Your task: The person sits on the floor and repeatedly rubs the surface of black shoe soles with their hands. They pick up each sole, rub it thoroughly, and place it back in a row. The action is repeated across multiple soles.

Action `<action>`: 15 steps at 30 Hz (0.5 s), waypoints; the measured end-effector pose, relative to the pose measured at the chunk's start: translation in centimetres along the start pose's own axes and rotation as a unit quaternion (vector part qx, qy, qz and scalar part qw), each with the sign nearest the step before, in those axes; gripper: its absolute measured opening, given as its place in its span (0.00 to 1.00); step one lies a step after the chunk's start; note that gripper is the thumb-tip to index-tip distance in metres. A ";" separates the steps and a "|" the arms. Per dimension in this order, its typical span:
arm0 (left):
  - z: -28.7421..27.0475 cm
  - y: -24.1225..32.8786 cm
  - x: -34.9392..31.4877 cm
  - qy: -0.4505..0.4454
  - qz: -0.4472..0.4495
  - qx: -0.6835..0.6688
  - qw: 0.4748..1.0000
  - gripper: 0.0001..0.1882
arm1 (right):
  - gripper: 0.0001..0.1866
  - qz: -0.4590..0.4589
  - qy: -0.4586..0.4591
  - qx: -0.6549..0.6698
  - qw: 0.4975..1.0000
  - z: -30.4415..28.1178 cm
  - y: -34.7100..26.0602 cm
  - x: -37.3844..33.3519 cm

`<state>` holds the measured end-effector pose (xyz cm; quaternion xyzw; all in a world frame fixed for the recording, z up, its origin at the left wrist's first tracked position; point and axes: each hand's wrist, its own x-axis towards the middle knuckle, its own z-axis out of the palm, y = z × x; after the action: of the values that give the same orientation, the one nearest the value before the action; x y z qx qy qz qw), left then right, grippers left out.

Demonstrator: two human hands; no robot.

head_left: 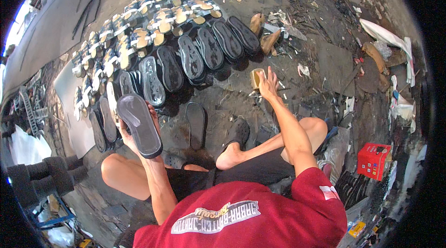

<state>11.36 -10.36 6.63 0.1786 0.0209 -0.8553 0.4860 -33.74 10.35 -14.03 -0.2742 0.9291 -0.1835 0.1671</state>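
Note:
My left hand (127, 139) grips a dark shoe sole (147, 132), tilted up in front of my left knee. A glossy wet-looking smear covers the toe half of its face. My right hand (268, 84) is stretched out over the ground with its fingers extended. Right beside it is a small yellowish tin (256, 78); whether the thumb touches it I cannot tell. Beyond my hands runs a row of stacked black soles (190, 57), several shiny on top. A single sole (195, 125) lies flat between my hands.
Behind the soles stand rows of sandal uppers (165, 19) on tan lasts with white pieces. Wooden shoe lasts (270, 41) lie at the row's right end. A red box (373, 160) is at my right, dark stacked blocks (44, 176) at my left. Scraps litter the ground.

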 end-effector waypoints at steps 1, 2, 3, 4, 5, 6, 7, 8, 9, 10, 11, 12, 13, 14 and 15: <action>0.2 -0.3 -0.2 -0.001 -0.001 -0.010 1.000 0.41 | 0.37 -0.019 0.012 -0.021 1.000 0.2 -0.2 0.0; 0.2 -0.7 -0.6 -0.036 -0.018 -0.007 0.999 0.40 | 0.37 -0.036 0.026 -0.042 0.998 0.6 0.0 0.1; 0.0 -1.7 -0.5 -0.026 -0.028 0.006 0.999 0.40 | 0.37 -0.032 0.062 -0.047 0.996 0.5 1.4 0.3; -0.1 -2.7 -0.4 -0.016 -0.041 0.018 0.999 0.39 | 0.37 -0.027 0.098 -0.054 0.993 0.1 3.0 0.4; -0.2 -3.4 -0.7 -0.001 -0.050 0.035 0.998 0.38 | 0.37 -0.022 0.127 -0.057 0.990 0.2 4.1 -0.1; 0.0 -3.1 -1.3 0.018 -0.045 0.006 0.999 0.37 | 0.36 -0.043 0.064 -0.052 0.996 -0.1 2.4 -0.4; -0.1 -2.5 -1.4 0.026 -0.034 0.012 0.999 0.37 | 0.36 -0.043 0.076 0.017 0.996 0.2 0.1 -0.8; -0.1 -2.8 -1.5 0.031 -0.041 0.007 0.999 0.36 | 0.36 -0.032 0.099 0.073 0.992 -0.6 0.2 -1.4; -0.3 -2.8 -1.8 0.038 -0.045 0.005 0.998 0.36 | 0.36 -0.021 0.118 0.131 0.984 -1.2 -0.3 -2.1; -1.1 -2.7 -1.7 0.024 -0.024 0.050 0.998 0.35 | 0.37 0.027 0.101 0.137 0.985 -1.6 -1.1 -2.9; -1.2 -3.4 -1.4 0.022 -0.051 0.044 0.998 0.36 | 0.37 0.072 0.098 0.130 0.984 -2.5 -0.6 -3.3; -0.8 -4.5 -0.8 0.015 -0.079 0.036 0.996 0.37 | 0.38 0.112 0.086 0.149 0.979 -3.0 0.5 -3.5; -0.5 -5.7 -0.5 0.008 -0.108 0.027 0.994 0.38 | 0.39 0.150 0.075 0.195 0.966 -3.6 1.7 -4.1; 0.5 -6.8 -0.8 -0.010 -0.122 0.039 0.992 0.38 | 0.40 0.186 0.057 0.268 0.944 -4.1 2.3 -4.6; 1.0 -7.0 -1.6 0.007 -0.116 0.047 0.992 0.38 | 0.41 0.203 0.012 0.373 0.905 -4.6 1.1 -4.9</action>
<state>5.92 -5.59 7.08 0.2032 0.0049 -0.9046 0.3747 -32.24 15.19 -9.43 0.0047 0.8301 -0.4825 0.2794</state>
